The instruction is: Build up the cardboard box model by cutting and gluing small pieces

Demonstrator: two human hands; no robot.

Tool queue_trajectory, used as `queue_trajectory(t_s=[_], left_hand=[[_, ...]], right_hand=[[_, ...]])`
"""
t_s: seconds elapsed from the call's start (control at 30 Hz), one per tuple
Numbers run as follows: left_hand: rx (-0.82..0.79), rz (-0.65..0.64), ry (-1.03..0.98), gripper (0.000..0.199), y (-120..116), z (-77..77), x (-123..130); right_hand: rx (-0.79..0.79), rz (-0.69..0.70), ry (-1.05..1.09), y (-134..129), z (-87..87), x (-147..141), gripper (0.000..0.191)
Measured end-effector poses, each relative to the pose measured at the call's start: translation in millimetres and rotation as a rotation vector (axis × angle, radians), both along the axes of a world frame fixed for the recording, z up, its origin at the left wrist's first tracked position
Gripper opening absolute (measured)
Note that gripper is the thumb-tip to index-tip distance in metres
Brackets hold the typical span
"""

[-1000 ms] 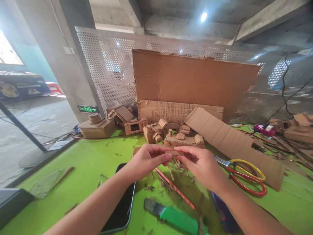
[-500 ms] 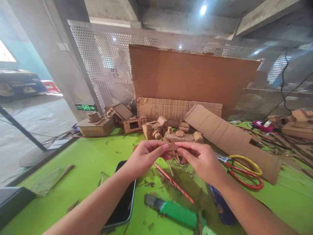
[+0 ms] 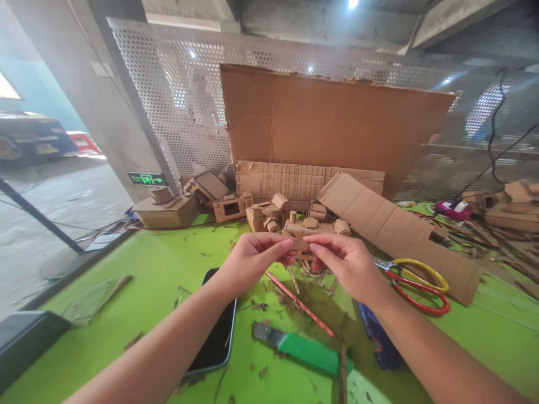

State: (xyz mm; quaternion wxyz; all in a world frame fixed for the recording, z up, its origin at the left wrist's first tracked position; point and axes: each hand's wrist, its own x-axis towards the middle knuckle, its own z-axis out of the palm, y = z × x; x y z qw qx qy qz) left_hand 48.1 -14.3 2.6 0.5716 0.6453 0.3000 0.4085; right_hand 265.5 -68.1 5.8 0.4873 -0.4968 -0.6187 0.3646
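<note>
Between my two hands is a small strip of cardboard [image 3: 300, 244], pinched at each end above the green table. My left hand [image 3: 261, 251] grips its left end with thumb and fingers closed. At the other end, my right hand [image 3: 340, 255] pinches it in the same way. Just behind the strip stands a cardboard camera model [image 3: 318, 227] with small knobs on top, partly hidden by my hands. Below them lie a red-and-white pencil-like stick [image 3: 301, 304] and a green utility knife [image 3: 307, 352]. A smartphone [image 3: 217, 331] rests under my left forearm.
Scissors [image 3: 416, 280] with red and yellow handles lie at the right, near a dark blue tool [image 3: 379, 336]. More cardboard models [image 3: 231, 206] and a cardboard box [image 3: 166, 210] stand at the back. A large cardboard sheet [image 3: 332, 123] leans behind them. Scraps litter the green table [image 3: 168, 252].
The camera view has shifted slightly, tilting down a little. Both hands still hold the cardboard strip, with more of it showing between the fingers.
</note>
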Motion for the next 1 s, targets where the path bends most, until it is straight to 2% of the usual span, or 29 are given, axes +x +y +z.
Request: queue_trajectory(t_s=[0.2, 0.33, 0.47, 0.6, 0.8, 1.0], left_hand=[[-0.041, -0.026, -0.106, 0.037, 0.4, -2.3, 0.2], [0.005, -0.013, -0.039, 0.028, 0.2, -3.2, -0.7], [0.033, -0.031, -0.070, 0.025, -0.2, -5.9, 0.9], [0.082, 0.026, -0.057, 0.022, -2.7, -6.0, 3.6], [0.083, 0.084, -0.058, 0.026, -6.7, -1.9, 6.2], [0.114, 0.145, -0.009, 0.017, -6.6, -3.5, 5.1]], right_hand=[[-0.011, 0.021, 0.075, 0.6, -1.3, 0.6, 0.020], [-0.009, -0.013, 0.060, 0.6, -2.2, 0.4, 0.020], [0.002, -0.017, 0.029, 1.0, -2.5, 0.7, 0.019], [0.000, -0.010, 0.012, 1.3, -3.0, 1.5, 0.025], [0.034, -0.024, -0.025, 0.3, -3.9, 1.2, 0.018], [0.120, -0.046, -0.097, -1.9, -5.0, 1.6, 0.018]])
